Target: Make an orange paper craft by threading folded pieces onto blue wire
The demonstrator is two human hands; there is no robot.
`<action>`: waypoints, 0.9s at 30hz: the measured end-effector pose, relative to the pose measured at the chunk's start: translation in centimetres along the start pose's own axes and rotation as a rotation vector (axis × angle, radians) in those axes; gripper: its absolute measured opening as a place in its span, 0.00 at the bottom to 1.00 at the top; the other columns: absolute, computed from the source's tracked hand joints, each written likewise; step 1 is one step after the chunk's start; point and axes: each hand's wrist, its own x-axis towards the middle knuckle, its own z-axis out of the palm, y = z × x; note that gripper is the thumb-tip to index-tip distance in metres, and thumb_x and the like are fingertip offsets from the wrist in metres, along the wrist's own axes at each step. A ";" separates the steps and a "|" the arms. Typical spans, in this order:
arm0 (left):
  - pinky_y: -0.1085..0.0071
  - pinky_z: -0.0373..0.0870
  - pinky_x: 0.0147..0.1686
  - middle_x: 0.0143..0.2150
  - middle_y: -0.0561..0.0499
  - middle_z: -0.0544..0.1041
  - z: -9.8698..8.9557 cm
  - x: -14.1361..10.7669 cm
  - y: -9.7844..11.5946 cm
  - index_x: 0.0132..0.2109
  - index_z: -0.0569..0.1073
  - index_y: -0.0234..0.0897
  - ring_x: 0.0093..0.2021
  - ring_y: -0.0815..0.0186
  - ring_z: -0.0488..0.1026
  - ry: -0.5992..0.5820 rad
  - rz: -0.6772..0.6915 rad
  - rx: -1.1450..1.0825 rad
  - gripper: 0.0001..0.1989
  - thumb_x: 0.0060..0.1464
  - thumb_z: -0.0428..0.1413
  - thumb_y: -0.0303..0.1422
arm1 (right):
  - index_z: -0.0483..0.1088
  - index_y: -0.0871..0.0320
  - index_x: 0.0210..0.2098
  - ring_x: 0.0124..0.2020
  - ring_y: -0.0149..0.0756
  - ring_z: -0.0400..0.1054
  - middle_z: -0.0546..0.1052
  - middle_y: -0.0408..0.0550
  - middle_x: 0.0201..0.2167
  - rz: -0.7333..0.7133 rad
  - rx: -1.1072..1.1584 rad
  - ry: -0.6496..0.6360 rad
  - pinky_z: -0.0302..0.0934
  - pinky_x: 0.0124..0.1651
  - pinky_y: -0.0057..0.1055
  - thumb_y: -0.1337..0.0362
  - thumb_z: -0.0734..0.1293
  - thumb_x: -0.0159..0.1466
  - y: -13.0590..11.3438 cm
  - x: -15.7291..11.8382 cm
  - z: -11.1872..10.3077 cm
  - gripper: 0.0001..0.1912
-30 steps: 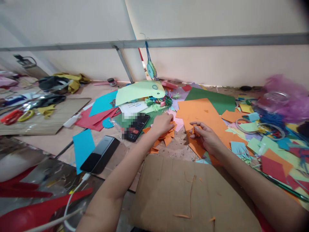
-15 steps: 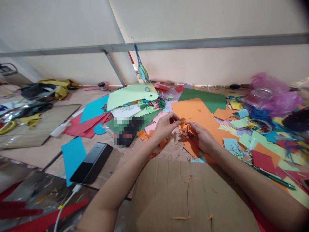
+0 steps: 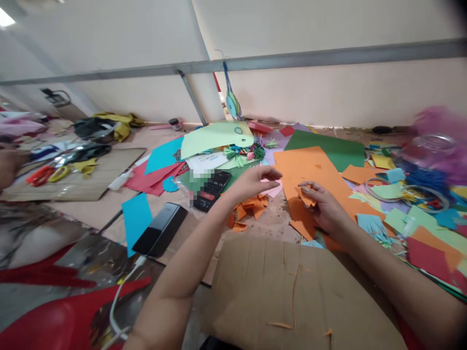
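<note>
one head-worn view looks forward and down over the tabletop.

Small orange paper piece held over an orange sheet, orange scraps — loosely heaped nearby

Bright, soft light; a glaring lamp top left; edges stretched and smeared; right corners darkened.

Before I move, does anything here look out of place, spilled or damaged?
The blue paper sheet beside the black boxy device lies askew at the front edge of the table, its lower corner seemingly past it. Thin orange paper offcuts litter the brown cardboard sheet. Nothing looks clearly spilled or damaged.
</note>
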 end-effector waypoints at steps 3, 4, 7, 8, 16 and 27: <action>0.66 0.69 0.44 0.46 0.46 0.81 -2.9 -0.8 -1.6 0.46 0.79 0.40 0.44 0.59 0.76 0.018 -0.189 0.411 0.13 0.53 0.62 0.35 | 0.76 0.52 0.34 0.27 0.29 0.61 0.71 0.42 0.33 0.056 0.039 0.048 0.51 0.19 0.23 0.56 0.79 0.47 -0.2 0.1 0.1 0.17; 0.66 0.68 0.44 0.47 0.46 0.80 -3.2 -1.0 -2.1 0.47 0.79 0.40 0.44 0.58 0.75 0.009 -0.234 0.528 0.14 0.52 0.63 0.37 | 0.76 0.52 0.34 0.27 0.29 0.61 0.71 0.43 0.32 0.071 0.047 0.058 0.50 0.18 0.22 0.57 0.80 0.46 -0.2 0.1 0.1 0.17; 0.66 0.66 0.42 0.47 0.45 0.78 -2.4 -1.4 -3.0 0.50 0.79 0.42 0.42 0.58 0.75 -0.072 -0.272 0.641 0.19 0.52 0.63 0.43 | 0.76 0.53 0.34 0.29 0.30 0.62 0.71 0.43 0.32 0.092 0.055 0.071 0.50 0.18 0.22 0.57 0.80 0.46 0.0 0.2 0.1 0.17; 0.66 0.66 0.42 0.47 0.45 0.78 -1.9 -1.4 -3.0 0.50 0.79 0.42 0.41 0.58 0.74 -0.095 -0.258 0.644 0.21 0.51 0.63 0.45 | 0.76 0.53 0.33 0.28 0.30 0.61 0.71 0.43 0.32 0.094 0.055 0.072 0.50 0.19 0.22 0.57 0.80 0.46 0.1 0.2 0.1 0.17; 0.65 0.64 0.42 0.45 0.43 0.77 0.4 -0.9 -2.4 0.43 0.77 0.40 0.42 0.57 0.73 -0.184 -0.118 0.745 0.10 0.52 0.60 0.30 | 0.74 0.52 0.32 0.28 0.30 0.62 0.72 0.42 0.33 0.062 0.037 0.054 0.57 0.23 0.25 0.55 0.80 0.47 0.2 0.3 0.0 0.18; 0.70 0.70 0.40 0.40 0.49 0.80 4.2 -0.4 0.2 0.42 0.75 0.38 0.40 0.66 0.76 0.290 0.162 0.323 0.05 0.64 0.54 0.29 | 0.73 0.53 0.32 0.26 0.28 0.62 0.73 0.41 0.31 0.060 0.070 -0.014 0.57 0.24 0.25 0.52 0.79 0.50 0.8 -0.1 0.5 0.18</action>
